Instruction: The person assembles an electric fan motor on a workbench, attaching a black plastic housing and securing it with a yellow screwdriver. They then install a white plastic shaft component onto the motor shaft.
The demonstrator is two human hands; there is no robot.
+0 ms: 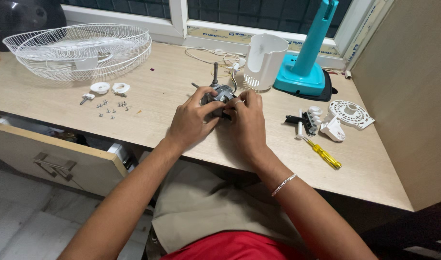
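Note:
A grey fan motor (222,91) with an upright shaft rests on the wooden desk (158,91), with thin white wires trailing behind it. My left hand (191,120) grips its left side, thumb across the front. My right hand (247,120) holds the right side, fingers curled on the casing; a ring shows on one finger and a silver bracelet sits on the wrist. The lower front of the motor is hidden by both hands.
White wire fan guards (81,50) lie far left, with two white caps (109,88) and several loose screws (110,108) nearby. A white housing (263,60) and teal fan stand (304,67) are behind. A yellow screwdriver (324,155), white plastic parts (350,113) lie right. A drawer (57,159) hangs open.

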